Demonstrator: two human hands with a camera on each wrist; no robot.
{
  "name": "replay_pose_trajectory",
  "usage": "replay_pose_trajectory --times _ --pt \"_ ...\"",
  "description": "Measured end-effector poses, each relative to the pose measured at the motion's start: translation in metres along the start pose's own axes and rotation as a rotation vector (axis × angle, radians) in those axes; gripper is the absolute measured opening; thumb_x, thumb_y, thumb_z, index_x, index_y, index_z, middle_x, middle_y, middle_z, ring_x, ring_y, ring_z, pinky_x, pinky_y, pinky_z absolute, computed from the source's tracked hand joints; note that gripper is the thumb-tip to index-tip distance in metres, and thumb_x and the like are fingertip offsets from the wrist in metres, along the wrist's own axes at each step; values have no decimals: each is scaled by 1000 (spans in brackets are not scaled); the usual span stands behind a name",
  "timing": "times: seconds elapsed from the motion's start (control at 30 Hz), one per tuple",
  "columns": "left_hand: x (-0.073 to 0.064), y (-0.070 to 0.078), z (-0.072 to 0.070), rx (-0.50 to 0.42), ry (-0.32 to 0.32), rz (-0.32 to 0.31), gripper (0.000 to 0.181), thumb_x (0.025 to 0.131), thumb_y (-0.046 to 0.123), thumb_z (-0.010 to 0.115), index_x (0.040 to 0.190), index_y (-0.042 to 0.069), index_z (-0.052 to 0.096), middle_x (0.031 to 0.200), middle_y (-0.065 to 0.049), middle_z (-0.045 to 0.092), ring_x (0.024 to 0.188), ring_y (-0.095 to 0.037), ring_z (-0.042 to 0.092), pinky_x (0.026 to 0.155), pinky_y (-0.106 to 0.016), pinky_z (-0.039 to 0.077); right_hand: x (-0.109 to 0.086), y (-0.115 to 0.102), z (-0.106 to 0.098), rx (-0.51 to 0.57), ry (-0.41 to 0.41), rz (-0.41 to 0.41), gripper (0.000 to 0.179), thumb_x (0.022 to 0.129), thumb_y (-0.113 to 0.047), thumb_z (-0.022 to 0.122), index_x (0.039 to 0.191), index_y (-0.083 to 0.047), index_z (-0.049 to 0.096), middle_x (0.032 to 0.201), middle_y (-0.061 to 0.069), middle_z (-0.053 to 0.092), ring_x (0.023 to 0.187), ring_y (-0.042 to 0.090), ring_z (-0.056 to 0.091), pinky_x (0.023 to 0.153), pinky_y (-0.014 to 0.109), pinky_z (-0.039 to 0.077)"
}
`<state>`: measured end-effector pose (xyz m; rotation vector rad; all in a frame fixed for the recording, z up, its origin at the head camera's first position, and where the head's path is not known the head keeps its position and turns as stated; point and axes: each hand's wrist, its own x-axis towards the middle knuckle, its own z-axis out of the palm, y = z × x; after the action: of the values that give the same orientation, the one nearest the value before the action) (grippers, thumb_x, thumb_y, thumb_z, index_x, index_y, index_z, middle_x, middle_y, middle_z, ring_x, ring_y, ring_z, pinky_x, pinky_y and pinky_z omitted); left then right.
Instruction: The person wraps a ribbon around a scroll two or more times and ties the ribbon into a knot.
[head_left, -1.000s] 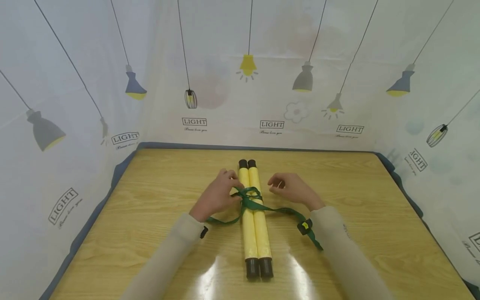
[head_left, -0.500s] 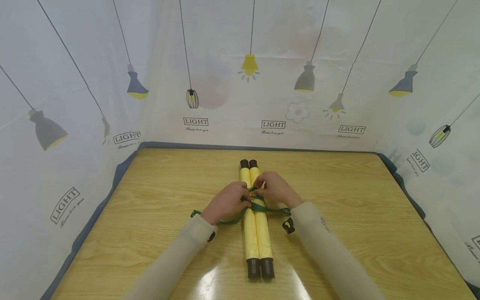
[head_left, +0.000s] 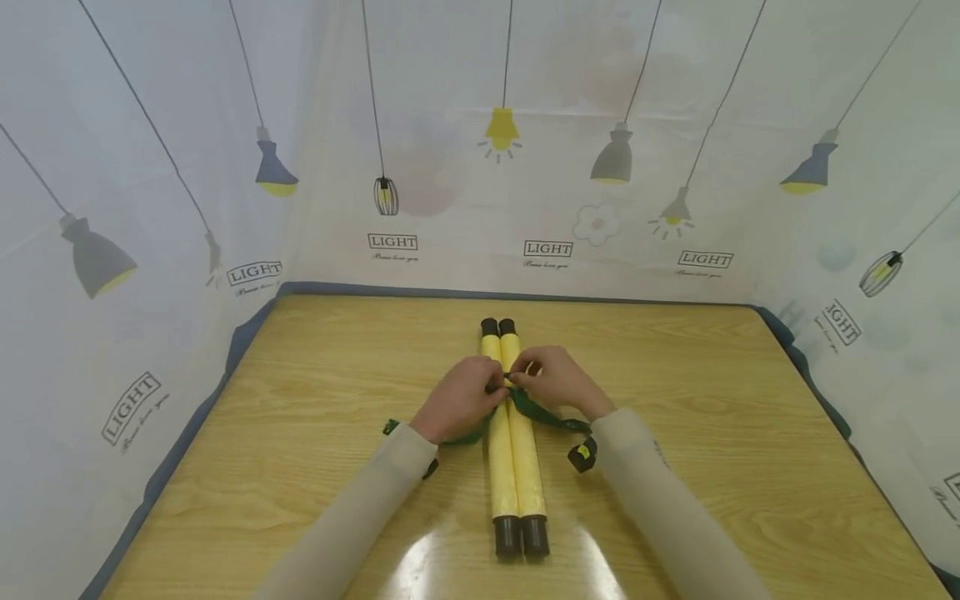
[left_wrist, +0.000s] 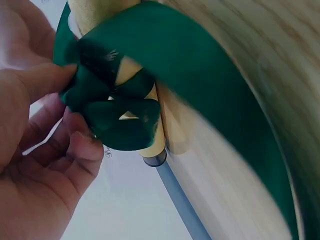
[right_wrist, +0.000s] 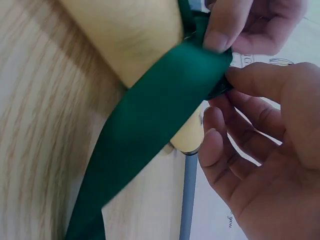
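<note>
Two yellow rods [head_left: 504,467] with black end caps lie side by side on the table, pointing away from me. A green ribbon [head_left: 540,414] is wrapped around them towards their far half, its tails running out to both sides. My left hand [head_left: 461,400] pinches the ribbon between thumb and fingers at the wrap; a loop of the green ribbon [left_wrist: 125,122] shows beside those fingertips in the left wrist view. From the other side my right hand [head_left: 558,383] pinches the ribbon [right_wrist: 155,100] with thumb and index finger. The knot itself is mostly hidden by the fingers.
The wood-grain table [head_left: 337,350] is bordered by a blue-grey edge and enclosed by a white curtain [head_left: 465,200] printed with lamps. A small black object with a yellow mark [head_left: 582,454] sits beside my right cuff.
My right hand has moved left from beside the rods to the wrap and now pinches ribbon there. The left hand has shifted slightly right, and the looser loops on top have drawn in under the fingers.
</note>
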<state>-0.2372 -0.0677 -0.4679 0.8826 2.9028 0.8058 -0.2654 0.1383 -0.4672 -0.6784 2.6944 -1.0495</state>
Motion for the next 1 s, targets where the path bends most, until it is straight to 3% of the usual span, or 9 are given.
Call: replay_pose_trajectory --times 0.23,0.43,0.63,0.83,1.0 --pt "8 -1 6 34 121 33 20 97 12 69 80 12 59 72 2 59 60 -8 48 57 -22 42 -8 -9 -4 78 -38 26 14 104 -25 61 104 -16 72 99 1 72 87 16 63 78 35 53" --pt "11 -2 13 61 136 18 24 98 14 70 79 13 55 68 3 52 57 -7 43 53 -20 35 -15 -7 -2 263 -56 103 16 106 -16 54 111 -10 69 99 10 71 82 21 63 70 31 51" --pt "11 -3 16 103 143 32 22 98 16 70 83 12 55 71 1 53 58 -7 46 54 -20 37 -22 0 4 438 -24 156 21 103 -10 57 120 -10 69 95 18 71 72 20 56 66 31 46" --pt "10 -7 17 76 167 72 23 99 15 68 81 13 54 71 2 53 59 -8 45 55 -21 37 -23 3 7 441 -15 171 27 104 -18 59 130 -17 67 98 15 70 65 17 51 63 30 44" --pt "9 -13 16 -4 147 90 21 102 18 66 84 16 55 74 4 54 64 -8 48 56 -21 41 -22 4 8 379 -8 225 22 104 -26 62 122 -22 74 114 7 71 75 17 59 68 32 51"
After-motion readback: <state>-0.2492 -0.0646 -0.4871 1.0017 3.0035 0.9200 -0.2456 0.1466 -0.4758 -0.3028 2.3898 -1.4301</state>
